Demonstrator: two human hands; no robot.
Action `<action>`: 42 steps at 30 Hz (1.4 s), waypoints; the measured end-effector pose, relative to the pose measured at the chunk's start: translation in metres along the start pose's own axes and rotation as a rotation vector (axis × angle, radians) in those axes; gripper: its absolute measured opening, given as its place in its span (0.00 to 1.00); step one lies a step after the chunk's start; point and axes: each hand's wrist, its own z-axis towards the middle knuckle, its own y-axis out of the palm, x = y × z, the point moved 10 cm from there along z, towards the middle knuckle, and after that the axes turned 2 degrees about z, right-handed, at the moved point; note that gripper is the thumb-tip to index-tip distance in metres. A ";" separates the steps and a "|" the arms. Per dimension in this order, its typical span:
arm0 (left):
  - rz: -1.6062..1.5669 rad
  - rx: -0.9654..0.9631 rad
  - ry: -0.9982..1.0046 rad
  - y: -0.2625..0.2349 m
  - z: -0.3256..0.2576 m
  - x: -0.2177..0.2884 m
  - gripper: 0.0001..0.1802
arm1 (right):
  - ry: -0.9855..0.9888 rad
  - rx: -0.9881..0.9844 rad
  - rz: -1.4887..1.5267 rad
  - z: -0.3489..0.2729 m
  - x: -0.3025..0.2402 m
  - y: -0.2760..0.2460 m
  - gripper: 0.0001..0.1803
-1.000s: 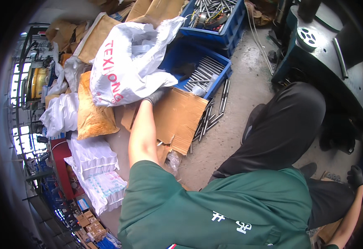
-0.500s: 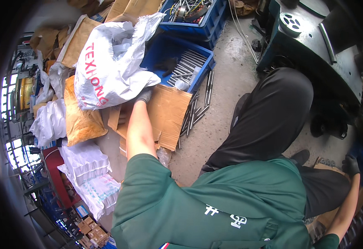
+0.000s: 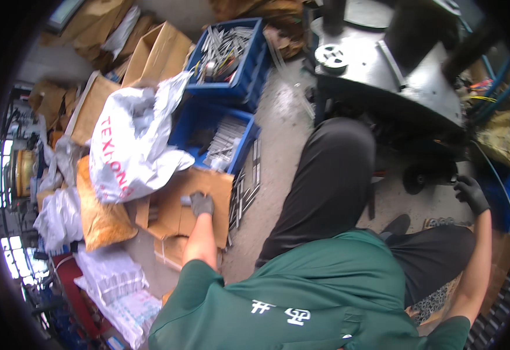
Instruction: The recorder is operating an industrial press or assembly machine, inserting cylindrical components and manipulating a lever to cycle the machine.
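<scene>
My left hand point(image 3: 201, 204), in a dark grey glove, is closed on a short grey cylindrical piece point(image 3: 185, 200). It hovers above or rests on the flap of an open cardboard box point(image 3: 215, 189); I cannot tell which. Behind that box slumps a white woven sack point(image 3: 129, 146) with red print. At the right, my gloved right hand point(image 3: 471, 195) is raised, its fingertips pinched on a small shiny metal part point(image 3: 454, 179) too blurred to name. Below it, beside my leg, a cardboard box holds several small metal rings point(image 3: 432, 304).
Two blue crates, one with metal rods point(image 3: 226, 140) and one with mixed scrap point(image 3: 229, 49), stand ahead. Loose rods point(image 3: 244, 195) lie on the floor. A dark metal machine table point(image 3: 383, 87) rises at the front right. An orange-brown sack point(image 3: 103, 204) and white bundles point(image 3: 118, 286) sit left.
My left hand has drawn back from beside the white sack onto the box flap, now showing a grey piece. My right hand has lifted away from the box beside my leg. The view has shifted.
</scene>
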 end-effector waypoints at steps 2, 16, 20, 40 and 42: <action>0.001 -0.084 0.013 0.019 -0.027 0.002 0.21 | -0.136 -0.035 0.012 -0.008 -0.047 0.014 0.19; -0.283 -0.446 0.521 0.027 -0.127 0.182 0.24 | -1.039 -0.192 -0.602 -0.092 -0.309 0.156 0.24; -0.533 -0.324 0.877 -0.134 -0.153 0.339 0.19 | -0.988 0.015 -0.333 -0.085 -0.330 0.146 0.30; -1.196 -0.533 1.170 -0.261 -0.375 0.728 0.26 | -0.430 -0.004 0.461 -0.054 -0.215 0.133 0.23; -1.322 -0.533 1.262 -0.268 -0.379 0.720 0.25 | -0.380 -0.238 0.844 -0.059 -0.216 0.156 0.21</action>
